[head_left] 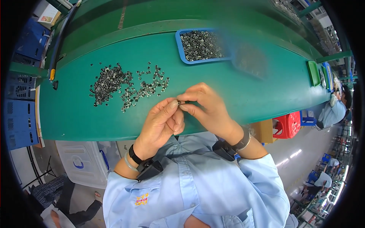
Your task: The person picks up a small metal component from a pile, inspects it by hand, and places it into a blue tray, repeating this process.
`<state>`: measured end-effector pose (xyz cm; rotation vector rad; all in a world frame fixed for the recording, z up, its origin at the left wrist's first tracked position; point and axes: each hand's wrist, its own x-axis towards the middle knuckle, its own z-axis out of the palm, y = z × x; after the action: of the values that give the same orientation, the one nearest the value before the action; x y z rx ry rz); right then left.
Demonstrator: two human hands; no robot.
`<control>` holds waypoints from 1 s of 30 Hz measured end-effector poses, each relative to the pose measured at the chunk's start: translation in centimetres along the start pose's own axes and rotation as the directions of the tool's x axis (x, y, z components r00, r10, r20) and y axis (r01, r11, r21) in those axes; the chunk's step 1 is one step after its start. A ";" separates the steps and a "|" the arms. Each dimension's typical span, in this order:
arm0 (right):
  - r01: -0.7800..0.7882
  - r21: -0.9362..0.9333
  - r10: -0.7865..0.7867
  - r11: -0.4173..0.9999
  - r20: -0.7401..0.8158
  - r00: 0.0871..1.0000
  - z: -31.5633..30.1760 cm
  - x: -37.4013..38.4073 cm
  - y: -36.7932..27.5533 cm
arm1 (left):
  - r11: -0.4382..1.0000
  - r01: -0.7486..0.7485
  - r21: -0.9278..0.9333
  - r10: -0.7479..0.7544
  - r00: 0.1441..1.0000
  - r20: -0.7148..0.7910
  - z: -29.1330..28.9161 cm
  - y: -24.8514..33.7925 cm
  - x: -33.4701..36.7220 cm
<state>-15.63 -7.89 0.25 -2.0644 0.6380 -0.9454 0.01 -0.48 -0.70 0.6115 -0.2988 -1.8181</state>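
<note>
My left hand [161, 119] and my right hand [207, 104] meet above the near edge of the green table [243, 102]. Thumb and forefinger of each pinch a small dark metal part [179, 102] between them; most of it is hidden by the fingertips. To the left lies a dense heap of small black and silver parts [106, 83]. Nearer my hands is a looser scatter of similar parts [142, 89]. Beyond my right hand stands a blue tray [182, 57] filled with the same kind of pieces. A blurred patch covers the tray's right end.
A green tray [313, 74] sits at the table's far right, near a seated person [334, 110]. Below the table edge are a clear plastic bin [81, 161], a red stool [289, 125] and a cardboard box [265, 131]. Blue crates [21, 123] stand at left. Another person's legs [81, 209] show lower left.
</note>
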 end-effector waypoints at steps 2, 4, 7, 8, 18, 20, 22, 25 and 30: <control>0.013 -0.010 -0.013 1.000 -0.033 0.999 0.1 -0.1 0.0 | 1.000 -0.010 0.017 0.010 1.000 0.002 0.1 0.0 -0.1; 0.004 -0.011 -0.005 1.000 -0.048 0.999 0.2 -0.1 -0.3 | 0.993 -0.046 0.113 0.050 0.998 -0.032 0.3 0.2 -0.2; -0.011 -0.012 0.010 1.000 -0.076 0.997 0.3 0.0 -0.5 | 0.981 -0.074 0.177 0.086 0.994 -0.061 0.5 0.2 -0.3; 0.022 -0.057 -0.027 0.998 -0.080 0.996 0.4 -0.1 -0.2 | 0.978 -0.082 0.194 0.098 0.992 -0.074 0.5 0.2 -0.4; 0.073 -0.157 -0.089 0.985 -0.103 0.991 0.8 -0.3 -0.2 | 0.957 -0.108 0.268 0.142 0.984 -0.112 1.0 0.5 -0.8; 0.067 -0.148 -0.084 0.987 -0.106 0.991 1.0 -0.5 -0.2 | 0.966 -0.105 0.238 0.130 0.987 -0.092 0.5 0.4 -0.7; 0.059 -0.127 -0.073 0.990 -0.109 0.991 1.1 -0.6 -0.2 | 0.969 -0.103 0.225 0.124 0.989 -0.082 0.2 0.2 -0.6; 0.053 -0.107 -0.066 0.993 -0.116 0.991 1.1 -0.8 -0.4 | 0.993 -0.102 0.062 0.101 0.995 0.020 -0.3 -0.2 -0.3; 0.016 -0.018 -0.018 1.000 -0.121 0.992 1.3 -1.2 -0.9 | 0.995 -0.083 -0.049 0.086 0.995 0.058 -0.7 -0.9 -0.2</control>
<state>-15.21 -5.98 -0.13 -2.0422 0.6949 -1.0857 -0.34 0.05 -1.67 0.5045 -0.3173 -1.7591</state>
